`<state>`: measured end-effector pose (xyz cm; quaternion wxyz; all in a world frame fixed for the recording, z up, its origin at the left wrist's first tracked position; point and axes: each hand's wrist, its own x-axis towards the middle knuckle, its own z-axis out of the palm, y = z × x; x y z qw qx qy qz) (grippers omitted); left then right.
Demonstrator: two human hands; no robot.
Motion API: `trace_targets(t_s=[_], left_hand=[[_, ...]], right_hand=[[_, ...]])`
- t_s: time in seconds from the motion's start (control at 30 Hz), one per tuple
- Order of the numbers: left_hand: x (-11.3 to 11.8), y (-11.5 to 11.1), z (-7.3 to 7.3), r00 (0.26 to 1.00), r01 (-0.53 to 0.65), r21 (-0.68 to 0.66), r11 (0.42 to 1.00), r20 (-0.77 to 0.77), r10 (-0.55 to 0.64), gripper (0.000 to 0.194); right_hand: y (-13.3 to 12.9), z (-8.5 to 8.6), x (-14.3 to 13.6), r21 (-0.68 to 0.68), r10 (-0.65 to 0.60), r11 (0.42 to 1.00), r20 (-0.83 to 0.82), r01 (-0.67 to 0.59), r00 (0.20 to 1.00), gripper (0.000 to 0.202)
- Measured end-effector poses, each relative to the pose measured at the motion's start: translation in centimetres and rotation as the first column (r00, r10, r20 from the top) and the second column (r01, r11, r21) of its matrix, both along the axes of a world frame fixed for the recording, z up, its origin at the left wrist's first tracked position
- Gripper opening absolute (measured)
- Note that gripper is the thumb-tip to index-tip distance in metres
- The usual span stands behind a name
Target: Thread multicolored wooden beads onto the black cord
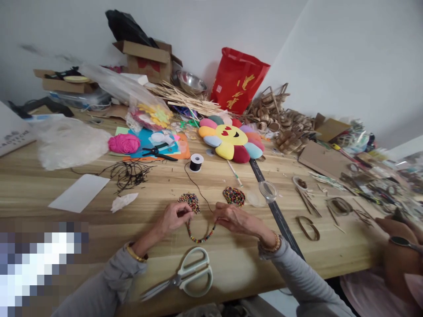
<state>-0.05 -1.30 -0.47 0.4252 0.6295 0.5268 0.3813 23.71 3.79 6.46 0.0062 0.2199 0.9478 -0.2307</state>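
A string of small multicoloured beads [200,241] sags in a curve between my hands. My left hand [172,219] pinches one end of it, beside a heap of loose-looking beads [189,200]. At the other end, my right hand [233,216] is closed on the strand, near a black cord [200,189] that leads back to a white spool [196,163]. Just beyond my right hand lies a second pile of beads [234,196]. White-handled scissors [194,273] lie below the strand, close to the table's front edge. My fingertips hide the strand's ends.
A flower cushion [233,138], pliers [160,152], pink yarn [124,144] and tangled black cord [128,174] lie farther back. A round clear lid [267,192] rests on a dark strip [280,220] at right. Another person's arm [401,246] is at the right edge.
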Motion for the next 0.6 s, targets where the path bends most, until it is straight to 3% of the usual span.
trace_targets(t_s=[0.13,0.33,0.6], left_hand=[[-0.1,0.1,-0.4,0.997,0.042,-0.034,0.999,0.064,-0.040,0.019],[-0.1,0.3,-0.7,0.929,0.201,-0.253,0.947,0.356,-0.102,0.028],[0.1,0.0,-0.4,0.885,0.216,-0.367,0.905,0.466,-0.023,0.035]], right_hand=[[0.5,-0.6,-0.5,-0.103,-0.006,0.995,-0.067,-0.001,0.998,0.016],[1.1,-1.4,-2.3,-0.285,-0.075,0.958,-0.264,-0.004,0.962,0.011],[1.0,-2.8,-4.5,-0.465,-0.279,0.881,-0.367,0.085,0.887,0.005]])
